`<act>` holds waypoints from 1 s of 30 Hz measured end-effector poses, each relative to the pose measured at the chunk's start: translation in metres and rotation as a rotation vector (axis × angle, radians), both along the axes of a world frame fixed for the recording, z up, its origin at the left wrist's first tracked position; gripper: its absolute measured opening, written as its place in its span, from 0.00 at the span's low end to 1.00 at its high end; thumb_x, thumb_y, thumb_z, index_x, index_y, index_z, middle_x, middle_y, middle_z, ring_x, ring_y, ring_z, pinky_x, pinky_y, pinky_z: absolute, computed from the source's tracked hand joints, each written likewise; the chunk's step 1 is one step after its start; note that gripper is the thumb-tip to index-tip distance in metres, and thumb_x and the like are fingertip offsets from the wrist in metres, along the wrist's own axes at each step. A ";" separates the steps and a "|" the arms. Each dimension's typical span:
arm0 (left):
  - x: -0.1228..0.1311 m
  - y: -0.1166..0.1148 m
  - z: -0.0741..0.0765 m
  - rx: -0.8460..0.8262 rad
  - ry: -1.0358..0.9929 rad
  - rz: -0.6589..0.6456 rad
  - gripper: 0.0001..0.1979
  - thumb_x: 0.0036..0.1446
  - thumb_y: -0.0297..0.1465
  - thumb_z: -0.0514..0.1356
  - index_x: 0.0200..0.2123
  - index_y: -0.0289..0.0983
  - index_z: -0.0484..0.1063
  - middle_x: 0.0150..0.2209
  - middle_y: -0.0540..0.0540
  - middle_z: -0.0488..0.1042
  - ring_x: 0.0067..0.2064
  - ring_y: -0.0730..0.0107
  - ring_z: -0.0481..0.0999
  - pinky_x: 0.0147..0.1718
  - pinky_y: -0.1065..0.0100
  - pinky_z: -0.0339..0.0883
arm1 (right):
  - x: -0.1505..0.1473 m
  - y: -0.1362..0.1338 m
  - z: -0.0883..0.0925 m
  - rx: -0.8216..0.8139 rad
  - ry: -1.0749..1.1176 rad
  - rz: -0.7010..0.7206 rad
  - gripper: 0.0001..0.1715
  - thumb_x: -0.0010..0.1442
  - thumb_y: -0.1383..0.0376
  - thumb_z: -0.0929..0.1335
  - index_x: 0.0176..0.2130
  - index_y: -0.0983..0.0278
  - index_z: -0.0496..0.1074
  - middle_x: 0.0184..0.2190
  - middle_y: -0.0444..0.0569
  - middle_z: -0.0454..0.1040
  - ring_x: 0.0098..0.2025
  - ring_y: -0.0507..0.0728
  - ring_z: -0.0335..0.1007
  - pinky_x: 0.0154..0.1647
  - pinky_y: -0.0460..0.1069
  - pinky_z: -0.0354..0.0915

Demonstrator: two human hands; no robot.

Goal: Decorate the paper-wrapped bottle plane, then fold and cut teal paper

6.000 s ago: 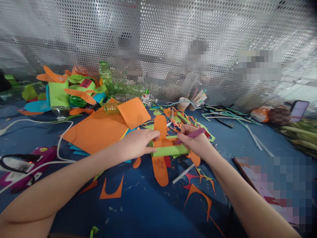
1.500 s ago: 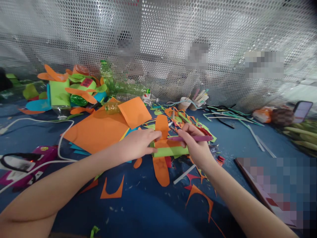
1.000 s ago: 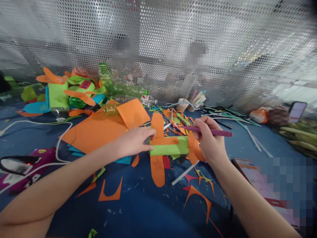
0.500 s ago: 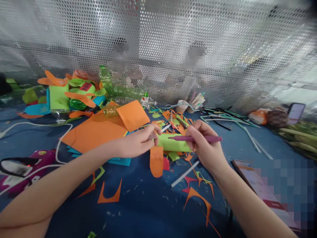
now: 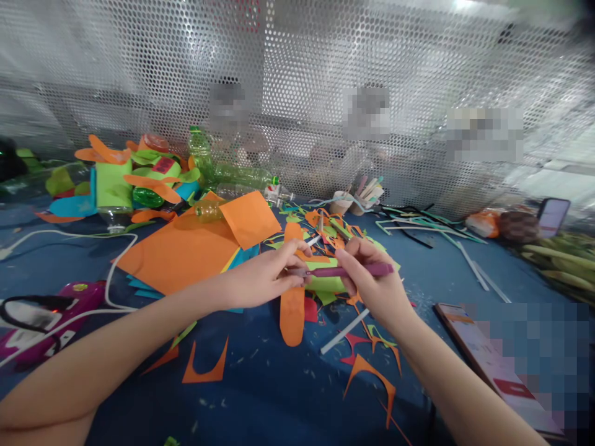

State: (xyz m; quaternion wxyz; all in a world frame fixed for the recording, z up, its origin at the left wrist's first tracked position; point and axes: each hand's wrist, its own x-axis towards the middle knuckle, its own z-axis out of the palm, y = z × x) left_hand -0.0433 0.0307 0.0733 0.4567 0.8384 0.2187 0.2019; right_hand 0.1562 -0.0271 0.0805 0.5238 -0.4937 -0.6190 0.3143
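My right hand (image 5: 372,275) is closed round a purple marker (image 5: 332,271), held level with its tip end toward the left. My left hand (image 5: 264,275) has its thumb and fingers pinched around a small, dull purplish-grey piece (image 5: 297,271) that meets the marker's tip; I cannot tell what it is. Beneath both hands lies a bright green paper-covered roll (image 5: 328,283), partly hidden. An orange paper strip with rounded ends (image 5: 292,316) stands out above and below my left fingers.
Orange sheets (image 5: 181,248) lie left of the hands, paper scraps (image 5: 362,378) around them. Paper-covered bottles (image 5: 114,186) stand at the far left, with cups of markers (image 5: 369,195) at the back. A phone (image 5: 483,353) lies right, a purple device with cables (image 5: 69,310) left.
My right hand has moved left and slightly down, bringing the marker's tip to the piece in my left fingers. More of the orange strip shows above my left hand.
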 end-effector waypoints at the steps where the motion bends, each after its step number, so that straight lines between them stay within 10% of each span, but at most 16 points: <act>1: 0.000 0.001 -0.001 -0.007 -0.012 0.007 0.16 0.62 0.27 0.52 0.52 0.40 0.53 0.46 0.43 0.74 0.49 0.67 0.74 0.49 0.62 0.64 | 0.000 0.000 0.000 -0.003 -0.006 -0.010 0.20 0.60 0.56 0.67 0.22 0.62 0.59 0.10 0.35 0.59 0.13 0.45 0.49 0.15 0.42 0.48; 22: -0.003 0.019 0.007 0.263 0.132 0.068 0.12 0.60 0.31 0.53 0.30 0.33 0.74 0.23 0.50 0.71 0.25 0.77 0.67 0.26 0.75 0.56 | 0.021 0.017 -0.003 -0.188 -0.164 0.279 0.14 0.61 0.56 0.66 0.40 0.64 0.69 0.30 0.48 0.78 0.31 0.52 0.70 0.35 0.48 0.66; 30: -0.001 0.016 0.004 0.096 0.076 0.037 0.13 0.61 0.31 0.52 0.31 0.32 0.74 0.21 0.50 0.71 0.23 0.76 0.69 0.24 0.75 0.61 | 0.018 0.012 0.001 -0.179 -0.163 0.292 0.13 0.62 0.55 0.65 0.36 0.62 0.66 0.30 0.47 0.78 0.32 0.52 0.73 0.37 0.48 0.68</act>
